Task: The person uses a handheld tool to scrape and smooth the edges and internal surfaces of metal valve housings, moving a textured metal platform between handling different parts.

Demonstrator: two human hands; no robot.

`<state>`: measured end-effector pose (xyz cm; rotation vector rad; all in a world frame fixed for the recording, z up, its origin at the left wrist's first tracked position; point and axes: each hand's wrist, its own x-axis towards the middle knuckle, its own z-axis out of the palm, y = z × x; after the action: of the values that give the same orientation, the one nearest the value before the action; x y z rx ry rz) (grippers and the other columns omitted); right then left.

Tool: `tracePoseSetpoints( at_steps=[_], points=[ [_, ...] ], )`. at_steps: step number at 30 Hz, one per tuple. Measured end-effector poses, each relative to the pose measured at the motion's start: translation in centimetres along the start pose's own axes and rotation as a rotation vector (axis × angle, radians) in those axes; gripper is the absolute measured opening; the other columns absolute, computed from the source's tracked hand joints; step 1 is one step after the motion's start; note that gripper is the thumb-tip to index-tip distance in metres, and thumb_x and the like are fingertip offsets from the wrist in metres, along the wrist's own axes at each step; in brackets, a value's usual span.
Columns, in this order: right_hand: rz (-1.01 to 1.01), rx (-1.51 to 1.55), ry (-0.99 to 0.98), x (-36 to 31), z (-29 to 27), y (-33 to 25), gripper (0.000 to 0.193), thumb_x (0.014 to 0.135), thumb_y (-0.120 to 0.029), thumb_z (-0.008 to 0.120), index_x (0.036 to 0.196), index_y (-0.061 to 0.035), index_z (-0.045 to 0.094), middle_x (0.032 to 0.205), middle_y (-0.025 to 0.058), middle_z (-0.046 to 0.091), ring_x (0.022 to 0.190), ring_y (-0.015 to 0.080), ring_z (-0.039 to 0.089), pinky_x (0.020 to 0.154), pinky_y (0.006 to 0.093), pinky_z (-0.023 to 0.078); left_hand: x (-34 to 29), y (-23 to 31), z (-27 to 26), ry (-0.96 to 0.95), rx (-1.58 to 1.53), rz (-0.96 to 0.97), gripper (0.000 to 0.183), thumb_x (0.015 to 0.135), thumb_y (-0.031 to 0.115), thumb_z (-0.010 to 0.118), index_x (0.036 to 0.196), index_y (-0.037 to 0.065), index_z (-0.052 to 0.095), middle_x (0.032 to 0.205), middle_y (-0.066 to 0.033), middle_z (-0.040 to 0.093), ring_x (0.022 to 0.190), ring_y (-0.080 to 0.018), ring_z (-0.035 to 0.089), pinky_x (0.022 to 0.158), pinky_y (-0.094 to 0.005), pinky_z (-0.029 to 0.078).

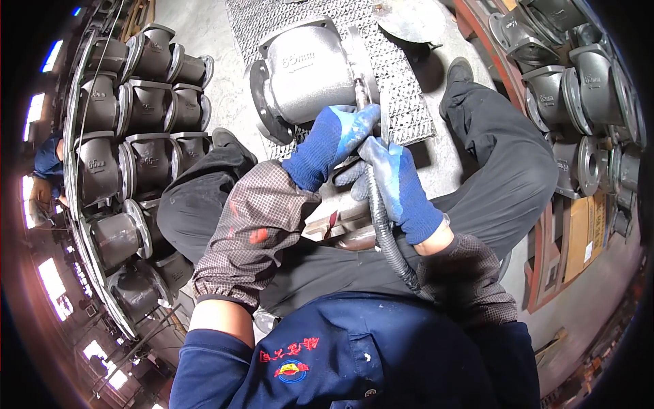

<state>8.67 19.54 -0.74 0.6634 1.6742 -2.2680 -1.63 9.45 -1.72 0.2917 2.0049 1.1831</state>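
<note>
In front of me a grey cast-metal valve body (310, 71) with round end flanges lies on a textured metal plate (402, 102). I hold a slim die grinder (360, 95), its narrow metal tip against the inner side of the right flange (366, 65). My left hand (343, 135), in a blue glove, is closed round the tool's front near that flange. Just behind it, my right hand (392, 174), gloved too, grips the tool's rear. A ribbed black hose (388, 238) runs from there toward my lap. The gloves hide most of the tool's body.
Similar valve bodies (150, 102) are stacked in rows on my left, and more (593, 88) stand on my right. A metal bar (351, 232) lies between my legs. Beyond the plate's right edge is a round pale disc (412, 19). Another person's sleeve (48, 157) shows far left.
</note>
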Motion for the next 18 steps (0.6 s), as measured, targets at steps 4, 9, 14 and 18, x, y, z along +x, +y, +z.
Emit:
tracePoseSetpoints(
  at_steps=[4,9,14,18],
  points=[
    [-0.097,-0.046,-0.031,0.8,0.0,-1.1,0.032,0.095,-0.024,0.04,0.091,0.0028,0.057,0.069,0.0143,0.066,0.049,0.0147,0.059,0.045,0.0237,0.045,1.4,0.1,-0.7,-0.007,0.31,0.254,0.034,0.087,0.012,0.049,0.119,0.005,0.053,0.087,-0.0117,0.064,0.079,-0.0213,0.065,0.071,-0.0274,0.051],
    [-0.107,-0.037,-0.047,0.6,0.2,-1.4,0.036,0.095,-0.03,0.04,0.098,0.0009,0.057,0.074,0.0123,0.067,0.05,0.0135,0.059,0.046,0.0231,0.045,0.6,1.0,-1.8,0.012,0.58,0.46,0.039,0.084,0.01,0.053,0.122,0.004,0.05,0.088,-0.0126,0.064,0.077,-0.0234,0.065,0.069,-0.0292,0.052],
    [-0.223,-0.168,-0.087,1.1,-0.7,-1.6,0.043,0.095,-0.038,0.039,0.101,0.0008,0.056,0.076,0.0129,0.067,0.052,0.0123,0.057,0.049,0.0226,0.045,0.5,1.7,-1.5,0.022,0.4,0.448,0.04,0.082,0.008,0.058,0.12,0.002,0.05,0.088,-0.0137,0.064,0.077,-0.0255,0.065,0.068,-0.0296,0.052],
    [-0.086,-0.024,-0.106,0.4,-0.1,-2.5,0.044,0.095,-0.038,0.039,0.103,0.0013,0.056,0.076,0.0135,0.068,0.053,0.0119,0.058,0.051,0.0217,0.044,0.6,1.9,-1.6,-0.019,0.291,0.337,0.038,0.085,0.008,0.055,0.121,0.001,0.05,0.09,-0.0139,0.065,0.078,-0.0253,0.066,0.068,-0.0293,0.052]
  ],
)
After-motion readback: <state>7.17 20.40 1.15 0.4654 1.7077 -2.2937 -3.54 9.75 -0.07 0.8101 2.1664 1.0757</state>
